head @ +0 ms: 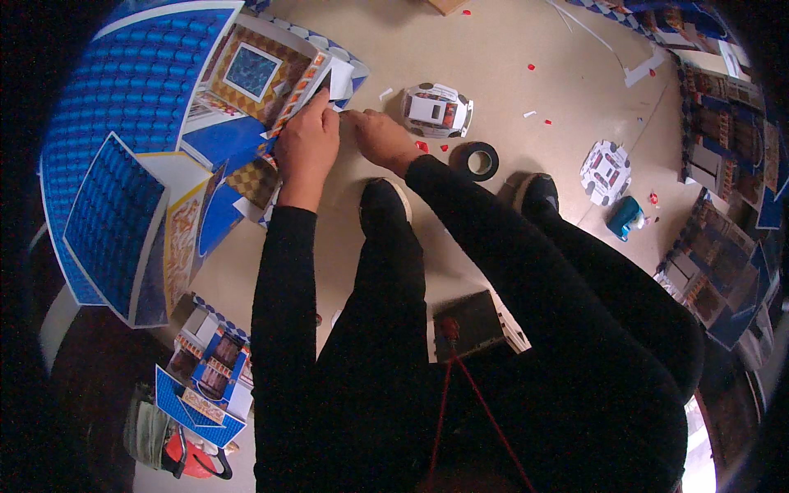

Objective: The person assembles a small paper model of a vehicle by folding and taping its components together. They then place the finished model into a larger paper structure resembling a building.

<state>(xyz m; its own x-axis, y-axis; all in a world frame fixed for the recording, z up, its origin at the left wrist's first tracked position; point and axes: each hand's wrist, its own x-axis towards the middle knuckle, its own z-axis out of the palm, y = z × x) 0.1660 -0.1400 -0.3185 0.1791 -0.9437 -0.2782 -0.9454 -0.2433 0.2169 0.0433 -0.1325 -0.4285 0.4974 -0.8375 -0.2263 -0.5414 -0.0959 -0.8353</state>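
Note:
A large printed cardboard model house (259, 68) with a blue tiled roof (148, 74) lies at the upper left, its patterned inside showing. My left hand (309, 138) rests on the house's narrow printed edge strip, by a white paper flap (341, 80); its fingertips press there. Close to the right of it, my right hand (379, 138) has its fingers curled near the strip's edge. Something thin and dark seems pinched at its fingertips, too small to name. A white paper car (434, 111) and a roll of black tape (479, 161) are just to the right.
Red and white paper scraps (531, 66) dot the floor. A flat paper car cutout (605, 172) and a teal object (626, 219) lie at right, near more printed house models (718, 271). A smaller blue-roofed house (209, 388) stands lower left. My shoes (385, 203) are on the floor.

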